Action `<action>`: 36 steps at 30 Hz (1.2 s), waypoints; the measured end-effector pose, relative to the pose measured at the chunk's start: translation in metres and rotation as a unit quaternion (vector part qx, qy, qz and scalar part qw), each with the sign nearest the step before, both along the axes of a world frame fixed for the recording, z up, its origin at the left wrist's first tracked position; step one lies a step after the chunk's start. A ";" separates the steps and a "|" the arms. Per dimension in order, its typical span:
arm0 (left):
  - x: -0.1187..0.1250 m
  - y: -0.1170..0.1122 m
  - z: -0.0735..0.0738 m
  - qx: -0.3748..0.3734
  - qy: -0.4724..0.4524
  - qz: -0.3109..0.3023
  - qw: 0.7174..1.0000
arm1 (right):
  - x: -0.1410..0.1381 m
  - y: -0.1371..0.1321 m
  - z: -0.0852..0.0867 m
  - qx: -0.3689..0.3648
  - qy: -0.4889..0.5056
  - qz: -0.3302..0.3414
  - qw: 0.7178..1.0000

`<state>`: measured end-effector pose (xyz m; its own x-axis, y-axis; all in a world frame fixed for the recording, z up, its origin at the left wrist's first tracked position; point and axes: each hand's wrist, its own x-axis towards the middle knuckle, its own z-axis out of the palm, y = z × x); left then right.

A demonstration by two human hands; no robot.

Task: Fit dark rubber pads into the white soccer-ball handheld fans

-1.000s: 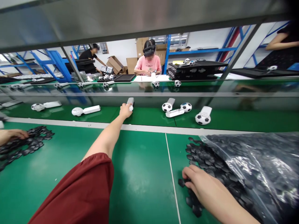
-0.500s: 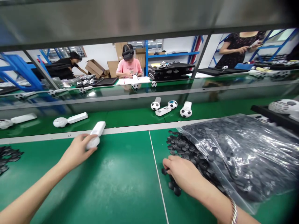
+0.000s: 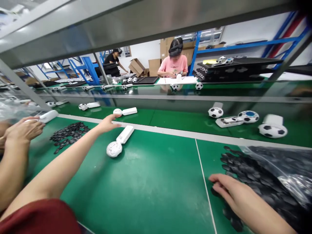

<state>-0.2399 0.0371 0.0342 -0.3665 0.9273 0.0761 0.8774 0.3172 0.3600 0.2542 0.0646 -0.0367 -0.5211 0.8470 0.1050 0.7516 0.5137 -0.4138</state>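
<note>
My left hand stretches out over the green table with fingers extended and holds nothing. It points toward a white handheld fan on the green conveyor belt. Another white fan lies on the table just right of that hand, apart from it. My right hand rests flat, fingers spread, on the edge of a heap of small black pieces that spills from a clear plastic bag.
A co-worker's hand at the left holds a white fan, beside another pile of black pieces. Football-patterned fans lie on the belt at right. People work at benches beyond. A metal shelf hangs overhead.
My left hand has set the white fan down on the table and reached forward again, open. My right hand stays on the black pieces. The view has swung left.
</note>
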 end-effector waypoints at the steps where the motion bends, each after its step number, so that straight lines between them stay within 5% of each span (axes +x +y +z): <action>1: -0.007 0.018 -0.003 0.000 0.016 0.022 1.000 | 0.000 0.002 -0.003 -0.015 0.000 0.013 1.000; 4: -0.025 0.065 -0.015 -0.005 0.068 0.070 0.995 | 0.003 0.008 -0.012 -0.062 -0.010 0.051 0.997; 8: -0.036 0.104 -0.028 -0.024 0.123 0.099 0.987 | 0.013 0.016 -0.029 -0.042 -0.019 0.018 0.999; 13: -0.039 0.128 -0.036 -0.080 0.139 0.113 0.981 | 0.022 0.023 -0.047 -0.012 -0.022 0.020 0.999; 17: -0.026 0.132 -0.025 -0.108 0.130 0.107 0.980 | 0.016 0.024 -0.038 0.016 -0.004 0.016 1.000; 21: 0.014 0.116 0.000 -0.106 0.090 0.079 0.987 | 0.002 0.019 -0.018 -0.028 0.018 0.007 0.999; 26: 0.091 0.070 0.021 -0.121 0.012 0.001 0.993 | -0.012 0.005 0.006 -0.067 0.071 -0.006 0.995; 31: 0.167 0.016 0.010 -0.145 -0.046 -0.084 0.985 | -0.018 -0.006 0.015 -0.045 0.118 0.038 0.991; 36: 0.228 -0.026 -0.011 -0.208 -0.048 -0.265 0.940 | -0.019 -0.007 0.011 -0.037 0.130 0.076 0.988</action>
<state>-0.0120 0.0114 0.0231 0.1689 0.9241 -0.3427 0.9218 -0.0250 0.3869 0.2347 0.0573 -0.0257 -0.6063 0.7714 0.1931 0.5313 0.5736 -0.6234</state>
